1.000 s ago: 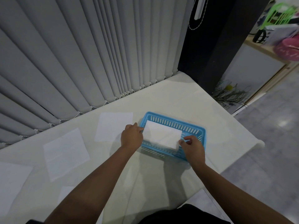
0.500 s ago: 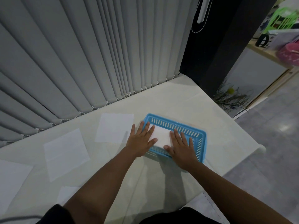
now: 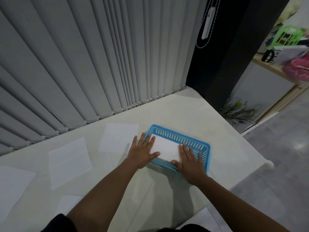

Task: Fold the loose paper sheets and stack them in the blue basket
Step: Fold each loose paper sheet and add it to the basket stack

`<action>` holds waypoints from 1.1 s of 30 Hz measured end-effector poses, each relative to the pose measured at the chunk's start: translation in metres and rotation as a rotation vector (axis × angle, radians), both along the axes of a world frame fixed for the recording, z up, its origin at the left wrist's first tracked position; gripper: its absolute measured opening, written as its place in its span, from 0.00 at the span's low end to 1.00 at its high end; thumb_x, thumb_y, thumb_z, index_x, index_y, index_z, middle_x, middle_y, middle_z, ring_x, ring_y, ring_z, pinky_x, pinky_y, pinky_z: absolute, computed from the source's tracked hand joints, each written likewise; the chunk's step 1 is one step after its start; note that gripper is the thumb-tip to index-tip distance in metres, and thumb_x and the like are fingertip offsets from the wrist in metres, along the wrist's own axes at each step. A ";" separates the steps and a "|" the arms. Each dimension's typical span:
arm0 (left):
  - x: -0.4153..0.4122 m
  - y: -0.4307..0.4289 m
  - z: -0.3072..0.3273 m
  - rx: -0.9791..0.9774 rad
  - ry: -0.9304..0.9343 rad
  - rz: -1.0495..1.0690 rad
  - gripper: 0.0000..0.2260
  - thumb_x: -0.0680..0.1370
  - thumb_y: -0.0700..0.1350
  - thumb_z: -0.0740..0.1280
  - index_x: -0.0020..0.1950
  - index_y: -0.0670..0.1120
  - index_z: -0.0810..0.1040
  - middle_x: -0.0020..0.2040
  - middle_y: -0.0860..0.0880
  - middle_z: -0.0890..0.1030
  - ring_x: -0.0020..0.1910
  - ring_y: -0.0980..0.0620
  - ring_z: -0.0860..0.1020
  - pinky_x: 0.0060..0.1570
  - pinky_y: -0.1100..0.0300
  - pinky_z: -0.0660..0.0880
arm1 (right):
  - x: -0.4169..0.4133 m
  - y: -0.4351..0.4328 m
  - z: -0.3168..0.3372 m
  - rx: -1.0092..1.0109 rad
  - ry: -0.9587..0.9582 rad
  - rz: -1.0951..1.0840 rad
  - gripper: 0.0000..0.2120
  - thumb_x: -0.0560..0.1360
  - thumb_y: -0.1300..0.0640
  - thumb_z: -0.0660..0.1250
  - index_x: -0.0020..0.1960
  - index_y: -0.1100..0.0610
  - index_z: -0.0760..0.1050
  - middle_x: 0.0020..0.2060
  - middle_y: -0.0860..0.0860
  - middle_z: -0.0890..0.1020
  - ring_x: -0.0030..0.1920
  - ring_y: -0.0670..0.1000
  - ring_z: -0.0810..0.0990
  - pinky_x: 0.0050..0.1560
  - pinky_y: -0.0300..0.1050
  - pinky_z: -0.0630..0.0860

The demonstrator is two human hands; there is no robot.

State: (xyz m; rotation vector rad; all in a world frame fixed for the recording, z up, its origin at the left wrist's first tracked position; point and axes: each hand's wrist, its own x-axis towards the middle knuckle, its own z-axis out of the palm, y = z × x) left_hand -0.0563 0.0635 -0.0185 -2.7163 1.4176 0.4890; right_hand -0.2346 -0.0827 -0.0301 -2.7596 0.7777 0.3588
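Observation:
A blue slotted basket (image 3: 182,135) sits on the white table, right of centre. Inside it lies a folded white paper (image 3: 164,149). My left hand (image 3: 143,150) lies flat with straight fingers over the basket's left end and the paper's left edge. My right hand (image 3: 189,160) presses flat on the paper's right end, fingers straight. Several loose unfolded sheets lie to the left: one (image 3: 119,137) right beside the basket, one (image 3: 69,161) farther left, one (image 3: 12,188) at the left edge, and a small part of another (image 3: 69,204) near my left forearm.
Grey vertical blinds (image 3: 100,64) hang along the table's far edge. The table (image 3: 225,144) ends at a rounded corner on the right, with grey floor beyond. A black pillar (image 3: 225,56) stands at the far right corner.
Both hands went from gripping the folded paper's ends over the basket to lying flat on it. Since half a second ago my hands have spread apart towards the paper's ends.

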 end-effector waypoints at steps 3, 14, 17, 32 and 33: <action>-0.002 0.008 -0.001 -0.099 0.019 0.027 0.44 0.67 0.71 0.30 0.79 0.51 0.46 0.80 0.50 0.45 0.79 0.50 0.41 0.75 0.48 0.38 | 0.003 0.003 0.011 -0.008 -0.016 -0.027 0.49 0.65 0.27 0.25 0.79 0.52 0.43 0.79 0.50 0.46 0.78 0.54 0.43 0.73 0.60 0.35; 0.035 0.086 -0.008 -0.315 0.011 0.755 0.22 0.80 0.49 0.60 0.73 0.46 0.66 0.73 0.46 0.69 0.73 0.45 0.66 0.72 0.51 0.62 | 0.101 0.024 0.032 -0.064 -0.403 0.037 0.20 0.74 0.51 0.61 0.63 0.55 0.76 0.63 0.53 0.78 0.62 0.58 0.76 0.65 0.56 0.68; 0.052 0.105 -0.012 -0.286 0.033 0.830 0.21 0.79 0.48 0.61 0.72 0.45 0.66 0.72 0.46 0.70 0.71 0.44 0.67 0.69 0.50 0.65 | 0.137 0.033 0.030 -0.025 -0.349 0.140 0.19 0.77 0.53 0.61 0.67 0.53 0.73 0.69 0.51 0.73 0.67 0.56 0.70 0.69 0.54 0.61; 0.114 0.098 -0.020 -0.261 0.255 1.102 0.19 0.78 0.44 0.63 0.68 0.46 0.66 0.66 0.45 0.69 0.65 0.43 0.71 0.54 0.49 0.73 | 0.316 0.071 0.009 -0.062 0.014 0.633 0.22 0.78 0.55 0.58 0.72 0.53 0.67 0.71 0.51 0.69 0.68 0.57 0.66 0.65 0.52 0.63; 0.116 0.099 -0.021 -0.277 0.257 1.114 0.19 0.78 0.43 0.63 0.68 0.45 0.66 0.65 0.44 0.70 0.63 0.43 0.73 0.53 0.49 0.73 | 0.322 0.073 0.006 -0.067 0.024 0.661 0.23 0.78 0.55 0.58 0.72 0.53 0.66 0.71 0.51 0.68 0.68 0.57 0.66 0.65 0.52 0.63</action>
